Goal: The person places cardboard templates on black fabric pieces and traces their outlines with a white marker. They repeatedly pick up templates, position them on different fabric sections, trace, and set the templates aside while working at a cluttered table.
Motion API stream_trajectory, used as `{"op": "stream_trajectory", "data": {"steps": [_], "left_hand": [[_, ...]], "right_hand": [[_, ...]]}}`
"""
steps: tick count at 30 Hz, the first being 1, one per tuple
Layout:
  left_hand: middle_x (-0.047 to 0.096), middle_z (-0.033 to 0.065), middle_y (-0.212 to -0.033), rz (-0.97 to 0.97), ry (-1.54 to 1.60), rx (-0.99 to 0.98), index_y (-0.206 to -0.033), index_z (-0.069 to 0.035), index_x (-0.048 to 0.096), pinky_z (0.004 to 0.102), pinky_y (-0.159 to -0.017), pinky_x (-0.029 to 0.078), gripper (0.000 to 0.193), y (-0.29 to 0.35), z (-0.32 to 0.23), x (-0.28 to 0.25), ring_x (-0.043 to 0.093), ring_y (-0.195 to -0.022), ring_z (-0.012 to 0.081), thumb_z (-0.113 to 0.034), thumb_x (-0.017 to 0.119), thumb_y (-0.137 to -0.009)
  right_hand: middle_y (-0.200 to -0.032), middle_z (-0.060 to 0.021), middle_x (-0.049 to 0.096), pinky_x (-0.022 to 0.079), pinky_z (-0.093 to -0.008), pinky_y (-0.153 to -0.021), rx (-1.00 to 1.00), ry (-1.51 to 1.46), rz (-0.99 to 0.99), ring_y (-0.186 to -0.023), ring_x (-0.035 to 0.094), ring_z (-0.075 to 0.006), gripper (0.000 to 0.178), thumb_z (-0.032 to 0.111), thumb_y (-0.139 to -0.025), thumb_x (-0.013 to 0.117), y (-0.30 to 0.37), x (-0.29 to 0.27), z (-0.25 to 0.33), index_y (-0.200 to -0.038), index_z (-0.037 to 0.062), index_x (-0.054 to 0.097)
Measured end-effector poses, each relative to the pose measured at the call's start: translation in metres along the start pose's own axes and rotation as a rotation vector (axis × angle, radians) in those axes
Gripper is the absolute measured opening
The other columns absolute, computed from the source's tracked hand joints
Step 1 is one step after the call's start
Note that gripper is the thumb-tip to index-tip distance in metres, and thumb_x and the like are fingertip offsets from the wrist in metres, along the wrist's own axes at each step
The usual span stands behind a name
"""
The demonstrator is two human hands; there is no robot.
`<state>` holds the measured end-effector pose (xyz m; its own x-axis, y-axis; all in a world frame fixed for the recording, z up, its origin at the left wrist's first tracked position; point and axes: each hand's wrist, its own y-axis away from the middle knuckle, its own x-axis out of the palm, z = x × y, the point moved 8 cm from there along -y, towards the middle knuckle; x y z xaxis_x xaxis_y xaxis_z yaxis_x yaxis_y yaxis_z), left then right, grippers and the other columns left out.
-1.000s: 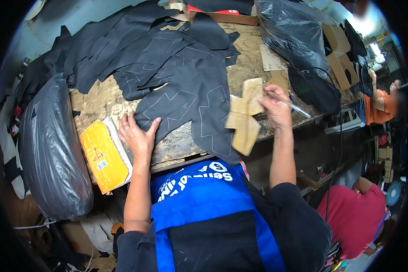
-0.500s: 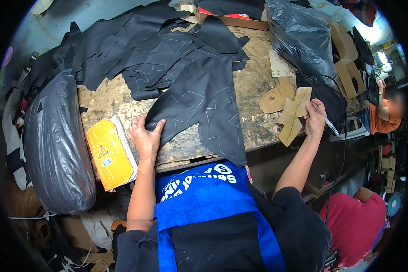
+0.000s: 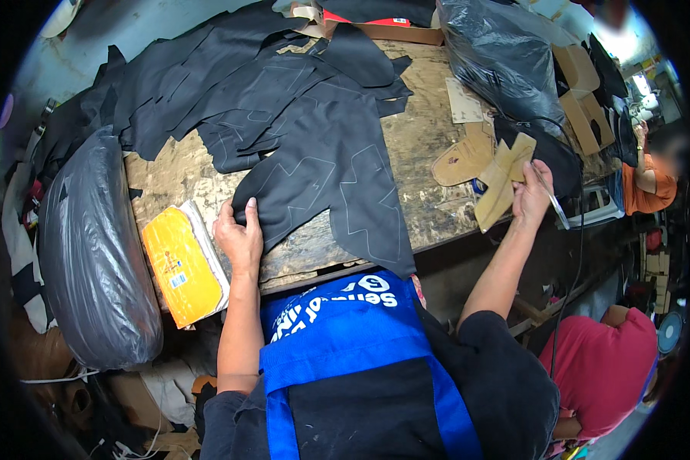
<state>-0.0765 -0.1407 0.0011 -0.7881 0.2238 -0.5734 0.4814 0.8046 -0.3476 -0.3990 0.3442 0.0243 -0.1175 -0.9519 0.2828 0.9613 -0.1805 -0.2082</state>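
A black sheet of leather-like material lies on the worn wooden table, with pale shapes outlined on it. My left hand rests at the sheet's left edge, thumb over the material and fingers apart. Raised off the table's right side, my right hand grips a tan cut-out template. A slim silver pen-like tool sticks out of the same hand. Close behind the template are another tan template and a pale card.
More black pieces pile up at the back left. A dark plastic-wrapped bundle and a yellow-covered book are at the left. At the back right stand a dark plastic bag and an open cardboard box. Two people sit at the right.
My left hand has slid slightly left along the black sheet, its thumb now nearer the edge. My right hand has tilted the tan template upward. The whole view has shifted a little.
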Motion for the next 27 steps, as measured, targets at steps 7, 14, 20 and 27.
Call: {"op": "stream_trajectory", "data": {"steps": [7, 14, 20, 27], "left_hand": [[0.065, 0.0161, -0.079, 0.014, -0.024, 0.003, -0.090, -0.003, 0.062, 0.0411, -0.072, 0.043, 0.025, 0.000, 0.001, 0.001, 0.057, -0.073, 0.0347, -0.025, 0.067, -0.081], [0.065, 0.0147, -0.079, 0.030, -0.065, -0.008, -0.090, -0.004, 0.063, 0.0396, -0.073, 0.043, 0.024, 0.000, 0.001, 0.001, 0.057, -0.073, 0.0331, -0.025, 0.067, -0.081], [0.066, 0.0143, -0.079, 0.027, -0.054, -0.007, -0.090, -0.004, 0.063, 0.0394, -0.073, 0.043, 0.024, 0.000, 0.000, 0.000, 0.058, -0.073, 0.0325, -0.026, 0.068, -0.081], [0.065, 0.0153, -0.078, 0.001, -0.036, 0.021, -0.090, -0.003, 0.063, 0.0400, -0.074, 0.043, 0.025, 0.000, -0.001, 0.000, 0.058, -0.073, 0.0330, -0.026, 0.068, -0.081]], "right_hand": [[-0.076, -0.0073, 0.061, 0.046, -0.0282, -0.066, -0.356, 0.960, 0.011, -0.069, 0.059, -0.0149, 0.022, 0.000, -0.073, 0.066, 0.014, 0.050, -0.008, -0.093, 0.0005, 0.057], [-0.078, -0.0165, 0.063, 0.047, -0.0419, -0.072, -0.228, 1.283, 0.096, -0.078, 0.060, -0.0352, 0.035, 0.018, -0.070, 0.073, 0.023, 0.065, -0.009, -0.099, 0.0046, 0.060], [-0.082, -0.0173, 0.063, 0.045, -0.0446, -0.076, -0.356, 1.405, -0.006, -0.086, 0.058, -0.0353, 0.032, 0.022, -0.073, 0.072, 0.040, 0.077, -0.001, -0.100, 0.0082, 0.061], [-0.079, -0.0160, 0.063, 0.045, -0.0447, -0.075, -0.320, 1.492, -0.019, -0.088, 0.057, -0.0356, 0.025, 0.018, -0.074, 0.070, 0.036, 0.072, -0.005, -0.096, 0.0081, 0.061]]}}
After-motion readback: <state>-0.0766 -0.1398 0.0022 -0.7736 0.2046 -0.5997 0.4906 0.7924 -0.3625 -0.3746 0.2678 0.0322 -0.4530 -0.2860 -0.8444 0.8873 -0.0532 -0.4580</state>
